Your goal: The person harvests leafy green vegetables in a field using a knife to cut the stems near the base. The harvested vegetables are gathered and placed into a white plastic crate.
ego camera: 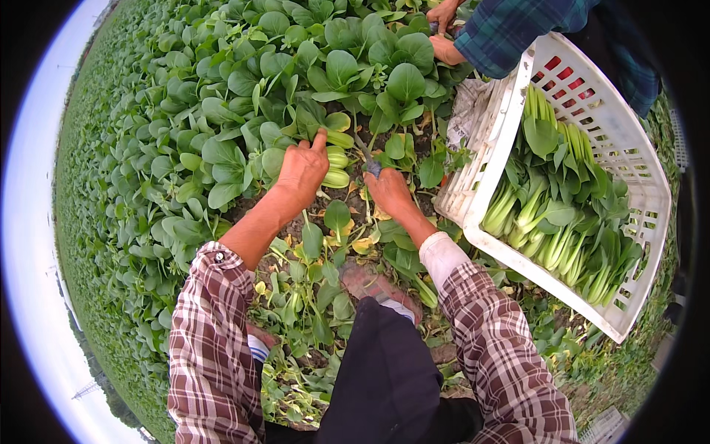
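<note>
Several cut bok choy heads (336, 161) lie on their sides at the edge of the standing crop, pale stem ends facing right. Over them rests my left hand (302, 166), its index finger extended onto the stems and the leaves under its palm. My right hand (389, 191) is closed around the wrapped handle of a knife (365, 152). The narrow blade points up and left, close beside the uppermost stem end. Fallen yellow leaves (363, 244) and loose greens lie on the soil below both hands.
At the right stands a white plastic crate (488, 161), tilted in view, with bok choy (554, 222) laid in rows. Beyond it, another person's hands (444, 33) reach into the plants. Dense bok choy (222, 122) fills the left. My shoe (377, 286) is on leaf-strewn ground.
</note>
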A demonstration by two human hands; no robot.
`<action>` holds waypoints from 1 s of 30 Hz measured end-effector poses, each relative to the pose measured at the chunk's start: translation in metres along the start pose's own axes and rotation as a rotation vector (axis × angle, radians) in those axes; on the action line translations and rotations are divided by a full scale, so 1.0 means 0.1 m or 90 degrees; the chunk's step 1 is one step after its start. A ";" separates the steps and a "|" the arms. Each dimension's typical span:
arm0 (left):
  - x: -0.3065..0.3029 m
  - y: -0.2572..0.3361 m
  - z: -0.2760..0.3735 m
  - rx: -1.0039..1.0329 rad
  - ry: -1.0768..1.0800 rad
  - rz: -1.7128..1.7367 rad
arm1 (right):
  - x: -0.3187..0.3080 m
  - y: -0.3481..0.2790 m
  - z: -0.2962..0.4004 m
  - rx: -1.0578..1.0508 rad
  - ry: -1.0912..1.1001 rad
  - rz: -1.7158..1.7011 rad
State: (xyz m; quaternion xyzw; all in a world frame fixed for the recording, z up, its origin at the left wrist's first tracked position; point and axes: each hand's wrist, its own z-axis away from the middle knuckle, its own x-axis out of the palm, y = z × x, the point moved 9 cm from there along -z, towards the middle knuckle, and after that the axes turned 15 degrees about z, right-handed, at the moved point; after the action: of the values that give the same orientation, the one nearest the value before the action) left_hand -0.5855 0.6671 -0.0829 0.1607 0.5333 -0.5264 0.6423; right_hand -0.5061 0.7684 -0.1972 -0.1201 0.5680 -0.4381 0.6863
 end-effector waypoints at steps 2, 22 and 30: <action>-0.04 0.03 -0.01 0.007 -0.011 0.000 | 0.06 0.03 -0.08 0.040 -0.055 -0.064; 0.40 0.01 0.50 0.016 0.130 0.401 | 0.07 0.04 0.27 -0.034 0.086 -0.004; 0.37 -0.17 0.48 0.014 0.156 0.513 | 0.20 -0.16 -0.05 -0.007 -0.001 0.090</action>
State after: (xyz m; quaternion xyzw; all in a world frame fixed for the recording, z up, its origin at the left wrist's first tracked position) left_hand -0.5799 0.6045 -0.0904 0.4246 0.4945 -0.2156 0.7271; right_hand -0.5186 0.7464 -0.2018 -0.0840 0.5768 -0.3850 0.7156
